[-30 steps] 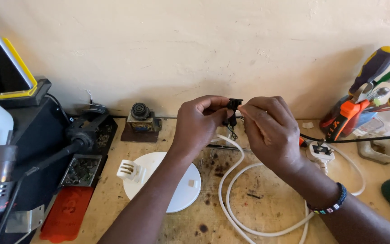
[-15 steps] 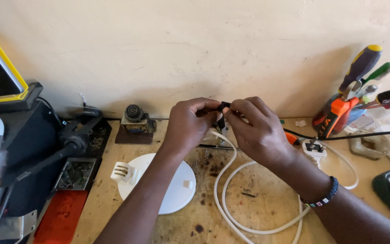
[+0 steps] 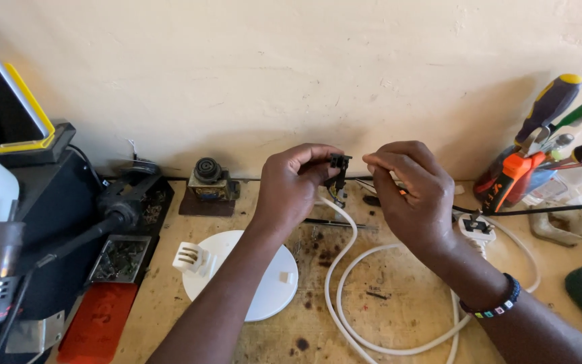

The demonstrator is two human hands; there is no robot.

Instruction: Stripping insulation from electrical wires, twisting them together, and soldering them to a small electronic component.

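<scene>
Black connector (image 3: 337, 170) pinched in left hand (image 3: 291, 192); right hand (image 3: 412, 192), at three o'clock, fingers closed, apparently mid-wiring; needed steady alignment next.

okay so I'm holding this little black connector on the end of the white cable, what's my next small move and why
Probably bring the right hand back to the small black connector. The left hand pinches it at the end of the white cable, while the right fingertips sit just apart from it, so nothing steadies its other side.
</scene>
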